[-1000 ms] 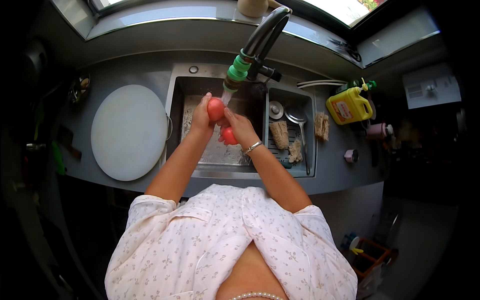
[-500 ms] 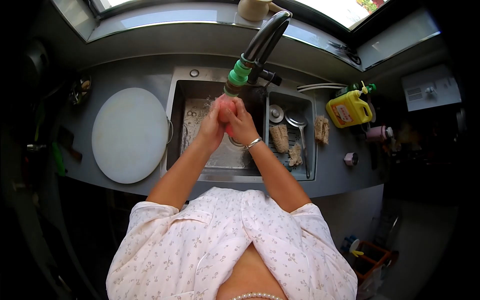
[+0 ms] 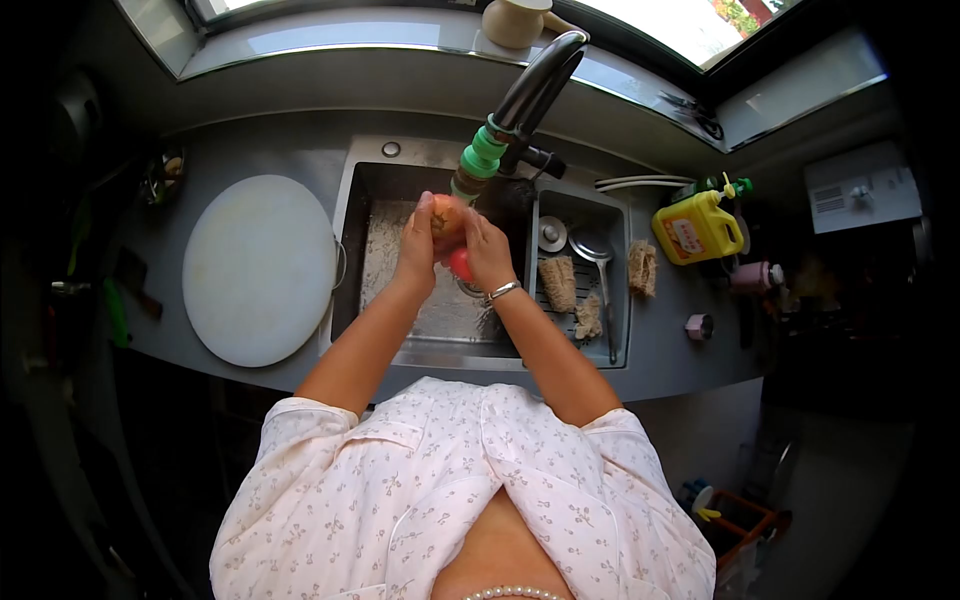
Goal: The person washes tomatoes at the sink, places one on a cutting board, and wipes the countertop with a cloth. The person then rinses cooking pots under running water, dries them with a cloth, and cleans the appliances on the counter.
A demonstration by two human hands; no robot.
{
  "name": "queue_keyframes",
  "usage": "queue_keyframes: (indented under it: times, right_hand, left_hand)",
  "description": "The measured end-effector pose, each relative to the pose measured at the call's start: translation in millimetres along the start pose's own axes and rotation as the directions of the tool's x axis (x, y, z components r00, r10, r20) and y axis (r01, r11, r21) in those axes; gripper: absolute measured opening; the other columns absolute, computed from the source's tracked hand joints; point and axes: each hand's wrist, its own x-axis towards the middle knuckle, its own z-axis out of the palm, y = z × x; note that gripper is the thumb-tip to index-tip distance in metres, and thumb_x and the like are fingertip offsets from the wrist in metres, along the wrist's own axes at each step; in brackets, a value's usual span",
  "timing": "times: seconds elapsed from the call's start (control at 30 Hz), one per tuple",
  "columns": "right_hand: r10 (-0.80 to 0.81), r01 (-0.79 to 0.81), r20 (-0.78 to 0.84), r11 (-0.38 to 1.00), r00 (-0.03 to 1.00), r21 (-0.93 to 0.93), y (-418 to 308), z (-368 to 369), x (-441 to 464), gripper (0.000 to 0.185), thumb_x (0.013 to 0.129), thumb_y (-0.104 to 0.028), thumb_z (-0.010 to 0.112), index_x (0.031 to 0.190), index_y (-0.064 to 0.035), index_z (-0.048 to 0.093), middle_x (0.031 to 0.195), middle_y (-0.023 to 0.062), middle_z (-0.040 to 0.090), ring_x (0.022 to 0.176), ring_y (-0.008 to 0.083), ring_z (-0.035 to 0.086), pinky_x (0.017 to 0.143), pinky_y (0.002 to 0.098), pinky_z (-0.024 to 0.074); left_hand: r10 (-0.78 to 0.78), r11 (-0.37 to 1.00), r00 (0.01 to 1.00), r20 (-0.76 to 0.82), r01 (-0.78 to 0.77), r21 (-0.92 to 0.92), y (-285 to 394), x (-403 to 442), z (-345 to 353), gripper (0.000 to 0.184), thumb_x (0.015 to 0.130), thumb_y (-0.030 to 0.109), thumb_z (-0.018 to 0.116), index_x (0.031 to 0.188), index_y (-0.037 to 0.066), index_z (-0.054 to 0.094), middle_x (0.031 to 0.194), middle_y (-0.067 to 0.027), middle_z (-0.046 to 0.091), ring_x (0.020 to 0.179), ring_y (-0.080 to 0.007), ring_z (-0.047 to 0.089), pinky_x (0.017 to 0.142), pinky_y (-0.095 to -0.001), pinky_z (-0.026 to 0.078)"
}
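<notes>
Over the steel sink (image 3: 440, 347), an orange-red tomato (image 3: 446, 217) is held between my two hands, directly beneath the green nozzle (image 3: 482, 154) of the faucet (image 3: 530, 85). My left hand (image 3: 416, 246) grips its left side, fingers pointing up. On its right side, my right hand (image 3: 487, 252), with a silver bracelet at the wrist, presses against it. A second red tomato (image 3: 461, 264) shows lower down between the palms; which hand bears it is partly hidden.
A round white cutting board (image 3: 260, 270) lies left of the sink. The drying tray (image 3: 622, 300) at right holds a ladle (image 3: 603, 270) and loofah pieces (image 3: 558, 283). Beyond it stand another loofah piece (image 3: 642, 268), a yellow jug (image 3: 697, 228) and a small pink cup (image 3: 700, 326).
My hands closed together under the nozzle, then parted slightly. The upper tomato has turned and now shows its stem end. The view has shifted slightly.
</notes>
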Motion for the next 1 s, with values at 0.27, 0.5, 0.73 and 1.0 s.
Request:
queue_keyframes:
  times: [0.27,0.5,0.73,1.0]
  right_hand:
    - [0.047,-0.037,0.046,0.976,0.998,-0.214,-42,-28,-13,0.036,0.097,-0.034,0.049,0.115,-0.0034,0.057,0.081,0.0193,0.066,0.078,0.0317,0.066,0.069,0.0379,0.0494]
    - [0.156,-0.142,0.094,0.979,0.983,-0.143,-14,-20,2,0.045,0.099,-0.041,0.049,0.129,-0.0072,0.049,0.1,0.0118,0.064,0.086,0.0152,0.061,0.077,0.0281,0.0484]
    - [0.289,-0.366,0.23,0.806,0.929,0.465,-18,-19,5,0.053,0.1,-0.048,0.04,0.127,-0.0039,0.048,0.118,0.0121,0.057,0.093,0.0177,0.062,0.081,0.032,0.0518]
    - [-0.061,0.035,0.179,0.989,0.982,0.144,-17,0,-10,0.049,0.101,-0.042,0.041,0.133,-0.0057,0.044,0.112,0.016,0.063,0.096,0.0287,0.065,0.081,0.0365,0.051]
  left_hand:
    - [-0.142,0.985,0.989,0.046,0.145,-0.092,7,2,12,0.058,0.095,0.061,0.035,0.107,0.011,0.062,0.09,-0.0025,0.066,0.078,-0.0149,0.065,0.07,-0.0287,0.053]
    - [0.135,0.978,0.99,0.049,-0.141,0.156,-22,1,12,0.05,0.1,0.048,0.039,0.124,0.007,0.054,0.108,-0.0062,0.062,0.099,-0.0154,0.061,0.089,-0.0285,0.047]
    - [0.139,0.986,0.967,0.213,-0.154,0.057,-12,-15,0,0.052,0.1,0.038,0.047,0.142,0.009,0.037,0.134,-0.0073,0.047,0.12,-0.0159,0.048,0.098,-0.0283,0.041]
    - [0.099,0.991,0.993,0.065,-0.093,-0.093,-4,9,0,0.037,0.095,0.039,0.056,0.115,0.009,0.055,0.105,-0.0044,0.057,0.098,-0.0138,0.056,0.085,-0.0287,0.047]
